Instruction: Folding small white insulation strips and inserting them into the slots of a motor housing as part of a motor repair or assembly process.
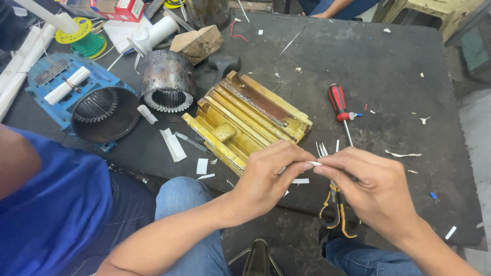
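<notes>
My left hand [268, 176] and my right hand [371, 186] meet over the near edge of a dark table [388, 66]. Both pinch a small white paper strip [314, 163] between their fingertips. Just beyond the hands lies a yellow ribbed metal block [245, 117], tilted diagonally. Black-and-yellow scissors [335, 212] lie under my right hand, mostly hidden by it. A red-and-black screwdriver [340, 107] lies beyond my right hand.
A blue motor housing [82, 102] and a rusty stator core [166, 79] stand at the left. White paper strips [173, 144] and scraps litter the table. A wooden block [197, 43], green wire spool [87, 43] and white tubes sit at the back. Another person sits across.
</notes>
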